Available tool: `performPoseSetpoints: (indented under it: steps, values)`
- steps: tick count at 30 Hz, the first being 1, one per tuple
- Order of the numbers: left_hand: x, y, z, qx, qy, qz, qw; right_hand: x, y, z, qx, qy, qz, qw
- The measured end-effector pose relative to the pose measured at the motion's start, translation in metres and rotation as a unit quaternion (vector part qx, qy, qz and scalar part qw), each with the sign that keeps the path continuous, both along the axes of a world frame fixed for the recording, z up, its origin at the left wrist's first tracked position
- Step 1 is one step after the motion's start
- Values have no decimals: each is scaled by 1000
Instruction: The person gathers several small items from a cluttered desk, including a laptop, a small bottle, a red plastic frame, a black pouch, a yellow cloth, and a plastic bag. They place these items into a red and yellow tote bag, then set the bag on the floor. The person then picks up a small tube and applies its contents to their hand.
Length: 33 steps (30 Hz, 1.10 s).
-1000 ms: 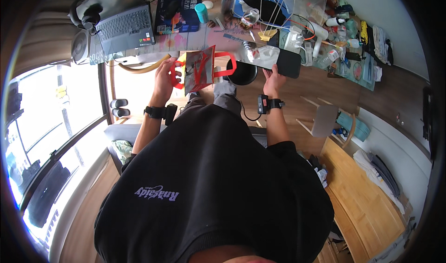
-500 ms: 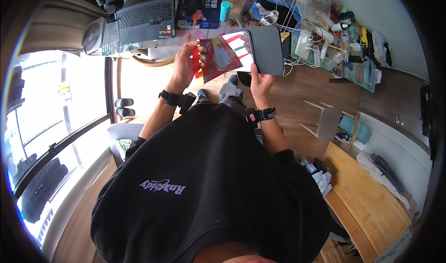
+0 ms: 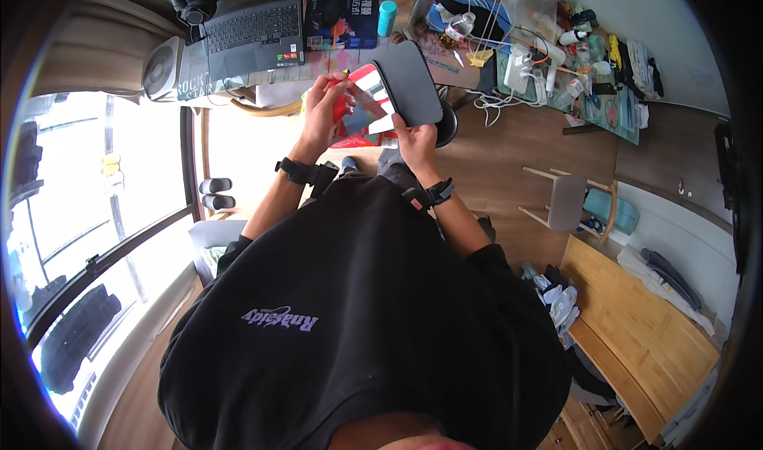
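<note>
Left hand [image 3: 319, 110] at 11 o'clock from centre, fingers pinching the red bag [image 3: 355, 124] near its upper edge. Right hand [image 3: 416, 138] at 1 o'clock, thumb over the near edge of the grey panel [image 3: 410, 84], other fingers mostly hidden. Panel sits just past 12 o'clock, tilted, bag at 11. Progress, my reading: partway; panel and bag are together, grey part lies outside; how much, if any, is inside, cannot tell. Panel is flat, matt grey, rounded at corners, a mirror-like face toward 9 o'clock catching red and white. Bag looks thin, glossy, crumpled. Black bin [image 3: 450, 124] beyond, at 1 o'clock
</note>
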<state>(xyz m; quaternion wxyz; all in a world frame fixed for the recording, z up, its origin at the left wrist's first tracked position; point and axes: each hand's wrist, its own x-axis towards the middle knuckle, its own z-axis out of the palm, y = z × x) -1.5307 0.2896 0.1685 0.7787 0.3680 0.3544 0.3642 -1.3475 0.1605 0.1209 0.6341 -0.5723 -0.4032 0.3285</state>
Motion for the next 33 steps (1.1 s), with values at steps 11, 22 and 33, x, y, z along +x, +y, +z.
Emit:
performPoseSetpoints:
  steps: [11, 22, 33]
  values:
    - [38, -22, -4, 103, 136, 19, 985, -19, -1, 37, 20, -110, -43, 993]
    - [39, -32, 7, 29, 91, -29, 995, -17, -15, 58, 74, 41, -30, 996]
    - [24, -55, 25, -28, -136, 56, 989, 24, -14, 89, 129, -269, 127, 946]
